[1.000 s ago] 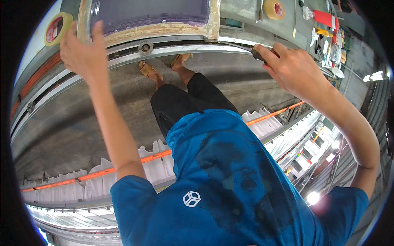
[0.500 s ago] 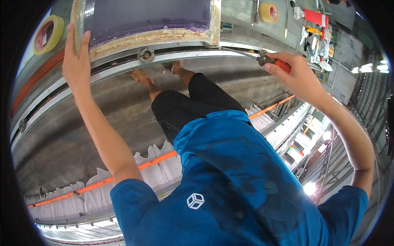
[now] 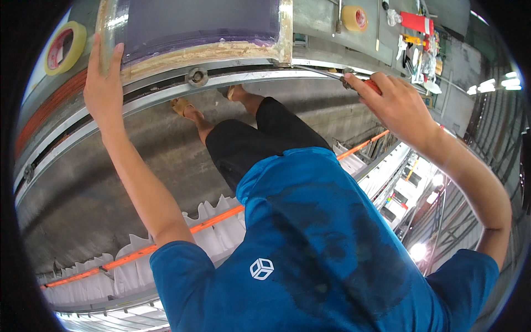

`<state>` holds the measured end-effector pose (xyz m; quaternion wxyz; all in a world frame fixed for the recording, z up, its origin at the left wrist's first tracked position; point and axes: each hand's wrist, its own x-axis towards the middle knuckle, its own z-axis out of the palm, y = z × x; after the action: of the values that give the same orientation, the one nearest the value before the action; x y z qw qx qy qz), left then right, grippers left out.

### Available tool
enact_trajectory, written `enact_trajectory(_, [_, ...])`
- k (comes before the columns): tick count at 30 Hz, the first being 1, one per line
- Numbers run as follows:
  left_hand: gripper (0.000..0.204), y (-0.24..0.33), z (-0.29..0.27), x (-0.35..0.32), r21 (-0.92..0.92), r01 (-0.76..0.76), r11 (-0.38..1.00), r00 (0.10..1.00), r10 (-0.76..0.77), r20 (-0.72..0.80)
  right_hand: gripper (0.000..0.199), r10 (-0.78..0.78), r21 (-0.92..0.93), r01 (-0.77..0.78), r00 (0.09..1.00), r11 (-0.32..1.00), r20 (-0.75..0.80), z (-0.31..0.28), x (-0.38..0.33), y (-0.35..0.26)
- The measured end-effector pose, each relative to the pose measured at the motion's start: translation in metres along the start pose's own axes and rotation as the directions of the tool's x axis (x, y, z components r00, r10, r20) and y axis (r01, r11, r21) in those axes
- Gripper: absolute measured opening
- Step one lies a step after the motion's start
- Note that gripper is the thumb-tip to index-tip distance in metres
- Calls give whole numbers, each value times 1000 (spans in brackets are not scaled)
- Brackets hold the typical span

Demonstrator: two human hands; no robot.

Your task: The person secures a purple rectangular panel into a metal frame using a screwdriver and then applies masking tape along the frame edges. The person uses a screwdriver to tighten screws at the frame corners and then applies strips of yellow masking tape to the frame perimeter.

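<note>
Head view, largest thing first: a long grey surface (image 3: 332,33) runs across the top, edged by a metal rail (image 3: 166,91). On it lies a panel (image 3: 199,22) with a dark purple face and a yellowish, crusted border along its near edge. The person leans over it in a blue shirt (image 3: 332,249), bare feet on the concrete floor (image 3: 110,166) below.

Left hand (image 3: 104,88) is pressed flat against the panel's left corner, fingers together and pointing up, steadying it rather than gripping. Right hand (image 3: 395,102) is closed around a red-handled tool (image 3: 354,82), whose thin metal blade reaches left along the rail towards the panel's right corner.

By the look of it, the step in hand is working the blade along the panel's lower edge while the other hand braces it. The next move would call for keeping the blade low against the rail and the panel held firm.

Smaller things: a yellow tape roll (image 3: 65,47) at far left, another roll (image 3: 355,17) and scattered tools (image 3: 417,44) at upper right.
</note>
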<state>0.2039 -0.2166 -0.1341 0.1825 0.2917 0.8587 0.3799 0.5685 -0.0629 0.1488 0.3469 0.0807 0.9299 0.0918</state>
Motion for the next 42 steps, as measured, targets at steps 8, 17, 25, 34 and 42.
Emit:
enact_trajectory(8, [63, -9, 7, 0, 50, -13, 999, 996, 17, -87, 43, 179, 302, -235, 963, 924, 202, -1, 8, 0])
enact_trajectory(17, [66, -22, 10, 8, 15, -118, 993, 985, 119, -125, 26, -55, 122, -554, 293, -824, 955, -8, 29, 18])
enact_trajectory(25, [72, -20, 11, 7, 59, -72, 996, 993, 77, -84, 32, 210, 400, -281, 955, 873, 211, -11, 15, 10])
enact_trajectory(34, [75, -33, 12, 9, 90, -116, 989, 983, 127, -131, 41, 444, 571, -619, 785, 540, 432, -6, 24, 2])
enact_trajectory(42, [76, -30, 2, 3, 94, -106, 990, 981, 119, -155, 44, 466, 597, -681, 729, 424, 501, -16, 22, 15])
